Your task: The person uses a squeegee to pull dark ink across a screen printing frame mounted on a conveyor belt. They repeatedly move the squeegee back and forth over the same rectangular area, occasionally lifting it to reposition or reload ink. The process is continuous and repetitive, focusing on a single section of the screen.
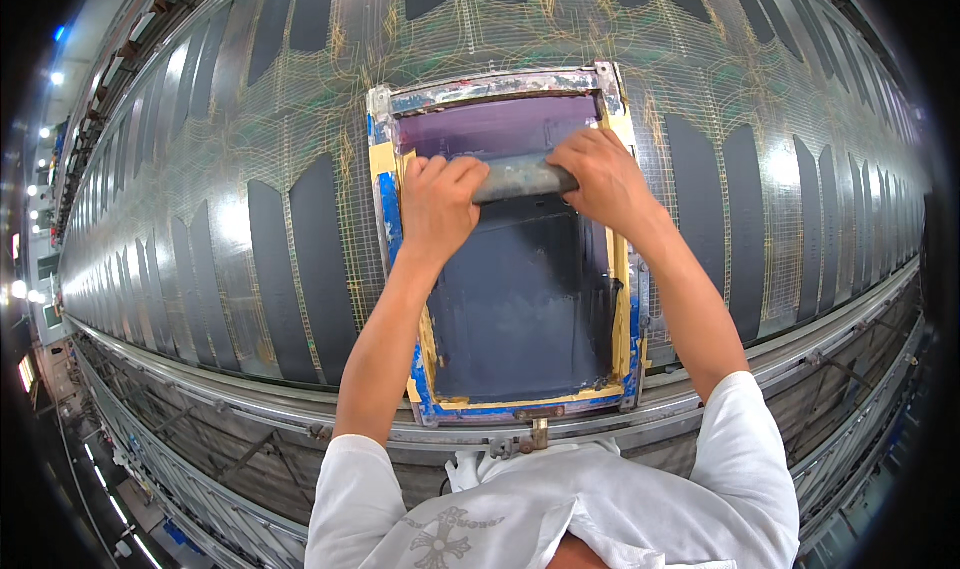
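A squeegee with a worn grey handle (522,177) lies crosswise on a screen printing frame (500,91), toward its far end. My left hand (440,197) is closed round the handle's left end, and my right hand (605,181) grips its right end. Below the handle, the mesh (510,309) is coated with dark, wet-looking ink; beyond it, the mesh looks purple. Yellow and blue tape line the frame's inner edges. The squeegee's blade is hidden under the handle and my fingers.
The frame rests on a long printing table (225,309) covered with glued grid lines. Dark fabric panels (325,259) lie in rows on both sides of the frame. A metal rail (690,409) runs along the near edge, with a small brass-coloured fitting (540,434) at the frame's near end.
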Demonstrator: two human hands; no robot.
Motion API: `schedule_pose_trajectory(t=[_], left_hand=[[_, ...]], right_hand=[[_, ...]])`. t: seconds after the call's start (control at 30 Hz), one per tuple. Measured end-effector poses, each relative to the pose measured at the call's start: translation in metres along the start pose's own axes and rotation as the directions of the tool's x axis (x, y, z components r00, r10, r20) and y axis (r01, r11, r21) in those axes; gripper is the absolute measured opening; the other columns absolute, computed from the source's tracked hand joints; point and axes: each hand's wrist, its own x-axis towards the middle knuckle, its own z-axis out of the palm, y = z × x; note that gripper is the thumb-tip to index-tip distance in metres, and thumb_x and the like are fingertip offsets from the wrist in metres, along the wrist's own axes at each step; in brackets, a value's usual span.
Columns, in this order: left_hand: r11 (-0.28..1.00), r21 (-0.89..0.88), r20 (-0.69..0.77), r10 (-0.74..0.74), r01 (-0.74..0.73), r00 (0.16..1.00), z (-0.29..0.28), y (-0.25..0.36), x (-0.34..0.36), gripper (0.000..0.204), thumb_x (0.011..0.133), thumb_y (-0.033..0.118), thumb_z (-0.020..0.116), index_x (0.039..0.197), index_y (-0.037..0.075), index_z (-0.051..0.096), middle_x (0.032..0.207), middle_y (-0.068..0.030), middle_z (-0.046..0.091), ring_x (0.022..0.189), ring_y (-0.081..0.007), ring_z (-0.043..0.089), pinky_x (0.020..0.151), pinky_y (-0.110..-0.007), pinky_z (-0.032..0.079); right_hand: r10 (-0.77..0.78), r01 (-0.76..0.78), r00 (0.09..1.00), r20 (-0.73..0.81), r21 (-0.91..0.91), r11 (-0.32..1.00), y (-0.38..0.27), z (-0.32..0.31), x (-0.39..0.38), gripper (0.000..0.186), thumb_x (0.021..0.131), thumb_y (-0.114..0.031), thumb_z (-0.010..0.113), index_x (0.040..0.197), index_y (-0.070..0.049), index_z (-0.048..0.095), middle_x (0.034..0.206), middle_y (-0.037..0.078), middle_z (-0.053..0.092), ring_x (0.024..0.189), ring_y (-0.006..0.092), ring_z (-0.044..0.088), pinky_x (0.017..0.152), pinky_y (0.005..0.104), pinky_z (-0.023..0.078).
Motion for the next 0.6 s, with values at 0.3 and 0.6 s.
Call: schedule_pose_trajectory(t=[0.3, 0.6], left_hand=[[0.988, 0.064, 0.317, -0.151, 0.138, 0.936, 0.007, -0.032, 0.052, 0.028, 0.075, 0.026, 0.084, 0.101, 0.015, 0.081, 0.085, -0.0073, 0.076, 0.086, -0.0323, 0.072, 0.08, -0.045, 0.054], [0.988, -0.027, 0.308, -0.135, 0.151, 0.942, -0.004, 0.026, -0.033, 0.024, 0.068, 0.007, 0.077, 0.089, 0.018, 0.08, 0.087, -0.0072, 0.076, 0.088, -0.0301, 0.071, 0.085, -0.044, 0.047]], right_hand=[[0.075, -0.077, 0.977, 0.199, 0.001, 0.997, 0.029, 0.004, 0.049, 0.022, 0.078, -0.017, 0.08, 0.096, -0.006, 0.073, 0.085, 0.02, 0.071, 0.087, 0.0406, 0.068, 0.081, 0.0492, 0.053], [0.013, 0.001, 0.987, 0.159, -0.085, 0.996, -0.013, 0.023, -0.038, 0.017, 0.072, -0.009, 0.077, 0.088, -0.008, 0.07, 0.086, 0.018, 0.069, 0.094, 0.0398, 0.065, 0.087, 0.0495, 0.05]])
